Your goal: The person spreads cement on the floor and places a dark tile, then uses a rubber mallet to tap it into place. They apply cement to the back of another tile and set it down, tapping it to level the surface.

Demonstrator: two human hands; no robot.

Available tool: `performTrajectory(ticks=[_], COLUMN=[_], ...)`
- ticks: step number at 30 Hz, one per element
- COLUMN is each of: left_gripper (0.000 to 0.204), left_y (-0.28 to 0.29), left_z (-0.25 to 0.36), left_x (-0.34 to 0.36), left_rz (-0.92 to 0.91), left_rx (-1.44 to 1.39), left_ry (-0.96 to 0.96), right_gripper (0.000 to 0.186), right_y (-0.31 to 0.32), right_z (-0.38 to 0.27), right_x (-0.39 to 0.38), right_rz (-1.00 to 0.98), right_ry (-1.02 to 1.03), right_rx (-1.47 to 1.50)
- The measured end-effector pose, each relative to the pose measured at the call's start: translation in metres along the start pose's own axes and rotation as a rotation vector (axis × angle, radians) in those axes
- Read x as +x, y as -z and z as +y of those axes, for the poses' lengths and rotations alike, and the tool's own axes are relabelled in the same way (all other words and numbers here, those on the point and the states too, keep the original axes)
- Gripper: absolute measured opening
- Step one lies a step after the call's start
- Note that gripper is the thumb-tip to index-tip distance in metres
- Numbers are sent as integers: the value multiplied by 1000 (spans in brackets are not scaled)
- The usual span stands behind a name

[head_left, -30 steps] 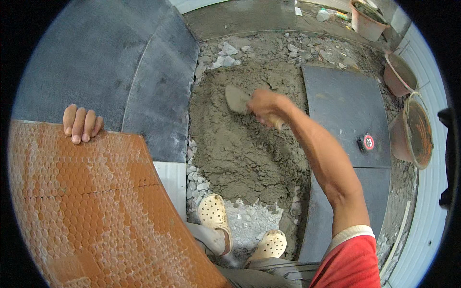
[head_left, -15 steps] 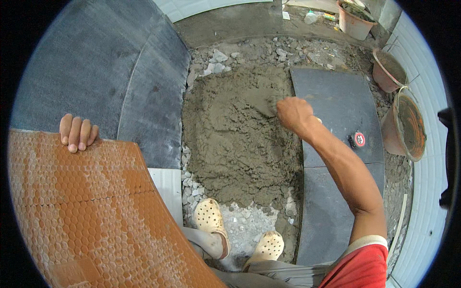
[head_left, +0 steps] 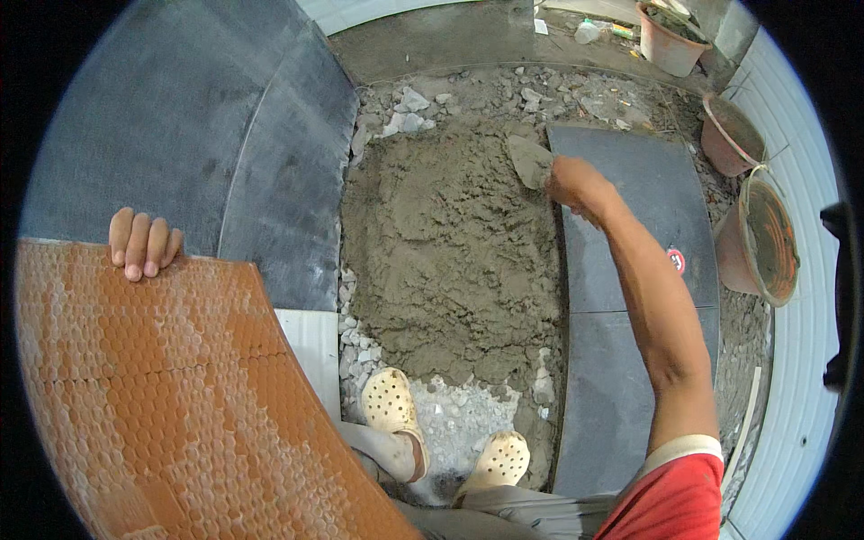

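Note:
My left hand (head_left: 144, 243) is closed over the top edge of a large tile (head_left: 180, 369), whose orange-brown, honeycomb-patterned back faces up; the thumb is hidden behind it. In my right hand (head_left: 580, 189) is a trowel (head_left: 529, 162), its mortar-smeared blade over the far right corner of the wet mortar bed (head_left: 450, 252). The fist sits above the left edge of a dark grey tile (head_left: 630, 198). The mortar is rough and ridged, with broken rubble along its far and left sides.
Dark tiles (head_left: 180, 117) cover the left side. Buckets (head_left: 729, 135) stand along the right wall, one (head_left: 756, 234) nearer, another (head_left: 670, 40) at the far right. My clogs (head_left: 391, 400) rest on pale rubble at the mortar's near edge. A round red-and-white object (head_left: 676, 261) lies on the right tile.
My right hand has moved right and slightly farther away, and the trowel blade now shows clearly. The right forearm now partly covers the red-and-white object. My left hand stays on the tile.

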State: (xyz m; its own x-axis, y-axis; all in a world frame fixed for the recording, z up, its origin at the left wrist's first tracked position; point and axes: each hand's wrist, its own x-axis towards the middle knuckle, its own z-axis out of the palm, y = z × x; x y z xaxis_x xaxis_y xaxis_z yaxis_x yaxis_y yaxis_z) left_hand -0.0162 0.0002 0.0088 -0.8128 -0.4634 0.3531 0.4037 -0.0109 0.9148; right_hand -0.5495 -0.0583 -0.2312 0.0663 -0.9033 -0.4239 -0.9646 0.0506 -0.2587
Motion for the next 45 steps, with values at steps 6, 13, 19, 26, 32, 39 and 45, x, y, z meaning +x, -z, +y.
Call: performTrajectory(ticks=[6,13,19,26,32,39,45], left_gripper=[12,12,12,11,9,9,11], left_y=[7,12,6,7,5,0,-1], left_z=[-2,0,-2,0,-2,-7,-4], left_x=[-1,2,3,5,2,7,4], left_rz=[-21,-70,-44,-61,-46,-31,-43], left_rx=[-34,-35,-35,-34,-26,-49,-62], left_ry=[-39,1,-3,4,-16,-46,-22], right_gripper=[32,33,32,34,36,26,23], right_y=[16,14,14,-45,-65,-68,-66], right_z=[6,13,-17,-92,-112,-145,-170], right_x=[-60,-131,-101,-67,-114,-120,-125], right_rz=[-258,-331,-248,-439,-375,-223,-201], right_ry=[-14,131,247,133,412,650,635], right_rx=[283,129,257,553,158,14,-197])
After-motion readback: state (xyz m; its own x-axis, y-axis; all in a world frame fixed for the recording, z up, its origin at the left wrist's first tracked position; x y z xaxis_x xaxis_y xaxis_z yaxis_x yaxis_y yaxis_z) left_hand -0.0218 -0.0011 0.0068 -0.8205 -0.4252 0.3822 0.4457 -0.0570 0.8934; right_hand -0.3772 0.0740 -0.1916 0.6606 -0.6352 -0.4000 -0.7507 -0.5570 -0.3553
